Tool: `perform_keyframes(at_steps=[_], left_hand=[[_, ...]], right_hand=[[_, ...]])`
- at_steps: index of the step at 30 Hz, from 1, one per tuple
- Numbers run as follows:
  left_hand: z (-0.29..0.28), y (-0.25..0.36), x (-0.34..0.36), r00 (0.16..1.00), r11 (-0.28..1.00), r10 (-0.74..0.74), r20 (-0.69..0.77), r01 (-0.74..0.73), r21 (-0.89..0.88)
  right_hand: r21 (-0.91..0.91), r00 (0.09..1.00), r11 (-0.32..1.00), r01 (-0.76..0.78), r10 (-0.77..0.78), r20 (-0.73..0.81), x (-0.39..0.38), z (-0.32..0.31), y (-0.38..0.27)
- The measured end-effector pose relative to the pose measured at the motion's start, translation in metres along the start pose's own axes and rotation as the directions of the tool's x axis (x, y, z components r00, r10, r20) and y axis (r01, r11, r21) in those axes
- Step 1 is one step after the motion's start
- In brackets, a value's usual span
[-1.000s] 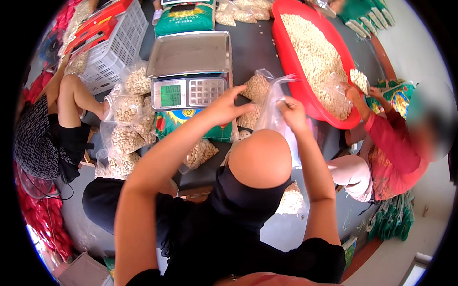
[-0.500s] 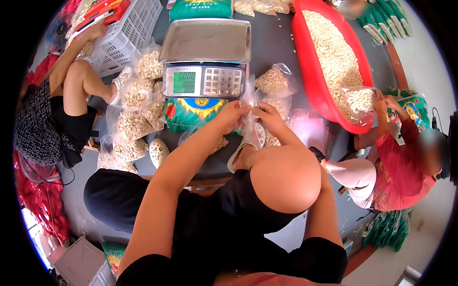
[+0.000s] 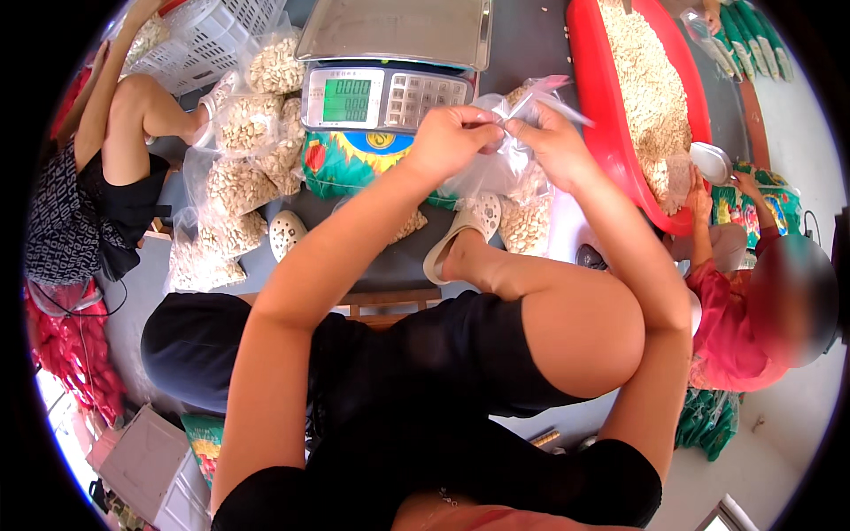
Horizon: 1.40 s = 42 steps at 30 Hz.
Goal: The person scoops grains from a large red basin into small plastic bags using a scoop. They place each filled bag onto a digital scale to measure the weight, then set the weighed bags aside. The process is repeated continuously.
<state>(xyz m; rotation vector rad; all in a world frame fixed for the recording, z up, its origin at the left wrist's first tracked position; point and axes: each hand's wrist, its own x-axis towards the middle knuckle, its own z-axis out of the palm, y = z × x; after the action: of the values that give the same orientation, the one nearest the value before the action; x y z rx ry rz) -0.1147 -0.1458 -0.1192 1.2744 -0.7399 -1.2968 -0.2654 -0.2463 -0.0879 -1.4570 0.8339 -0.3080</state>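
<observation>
My left hand [image 3: 453,140] and my right hand [image 3: 551,143] meet in front of the scale, both with fingers closed on a clear plastic bag [image 3: 498,177]. The thumbs and forefingers pinch its gathered upper part, and loose plastic sticks out above. Whether seeds lie in this bag I cannot tell, since it overlaps other bags. Close behind and below my right hand stand clear bags of pale flat seeds [image 3: 526,223]. The digital scale [image 3: 387,99] has a metal pan [image 3: 394,31], which is bare. A green printed sack [image 3: 341,164] lies under the scale's front.
Several filled seed bags [image 3: 237,186] are piled left of the scale, near a white plastic crate [image 3: 208,44]. To the right, a long red tub [image 3: 591,106] holds loose seeds. A co-worker there has a metal scoop [image 3: 711,164]; another person sits at the left.
Both hands have moved to the right, still pinching the plastic, and the bag's top is spread more. The view has shifted. The right co-worker's scoop has come into sight.
</observation>
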Motion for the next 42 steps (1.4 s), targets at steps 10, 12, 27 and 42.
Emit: perform_keyframes(at_steps=[10,12,27,42], left_hand=[[-0.097,0.013,-0.062,0.986,0.842,-0.010,0.164,-0.080,0.533],[-0.108,-0.007,-0.086,0.889,0.754,-0.443,0.115,0.300,0.585],[-0.072,-0.272,-0.164,0.606,0.214,-0.769,0.203,-0.055,0.975],[-0.129,-0.176,-0.171,0.538,-0.155,-0.836,-0.110,-0.038,0.987]], right_hand=[[-0.657,0.904,0.669,0.348,-0.053,0.425,0.002,0.084,-0.030],[-0.662,0.866,0.629,0.408,-0.037,0.499,0.001,0.118,0.005],[-0.749,0.587,0.566,0.344,0.493,0.643,-0.049,0.168,0.170],[-0.904,0.876,0.124,-0.408,0.333,-0.350,0.048,-0.081,0.180]])
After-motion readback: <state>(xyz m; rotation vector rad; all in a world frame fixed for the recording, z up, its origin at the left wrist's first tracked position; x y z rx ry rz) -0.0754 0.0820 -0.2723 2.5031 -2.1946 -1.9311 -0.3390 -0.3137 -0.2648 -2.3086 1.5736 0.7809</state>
